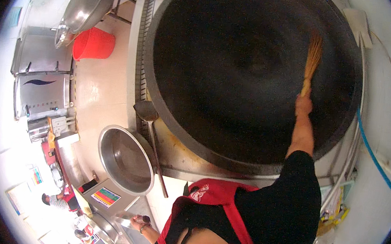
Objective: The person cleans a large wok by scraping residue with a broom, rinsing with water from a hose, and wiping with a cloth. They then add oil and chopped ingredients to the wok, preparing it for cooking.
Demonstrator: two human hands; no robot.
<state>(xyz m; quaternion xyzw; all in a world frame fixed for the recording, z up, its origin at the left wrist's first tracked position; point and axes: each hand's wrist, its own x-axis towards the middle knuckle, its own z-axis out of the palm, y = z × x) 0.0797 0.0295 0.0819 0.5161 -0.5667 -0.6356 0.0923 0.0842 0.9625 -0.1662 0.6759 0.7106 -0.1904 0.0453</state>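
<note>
My right hand point(303, 104) grips the bound end of a bamboo wok brush point(313, 59). Its splayed bristles point away from me over the right part of a very large dark wok point(226, 90). Whether the blurred bristle tips touch the metal, I cannot tell. My left hand point(137, 223), with a band on its wrist, is low on the left beside a steel counter. It is closed around a tool with a dark handle end point(145, 219) and a shiny metal part, whose exact kind is unclear. The wok's dark inner surface shows faint ring marks.
A long-handled wok spatula point(154, 146) and a deep steel basin point(125, 161) lie left of the wok. Beyond are a red bucket point(94, 44) and a large steel bowl point(87, 6). A blue hose point(376, 162) runs along the right. People point(61, 201) stand far left.
</note>
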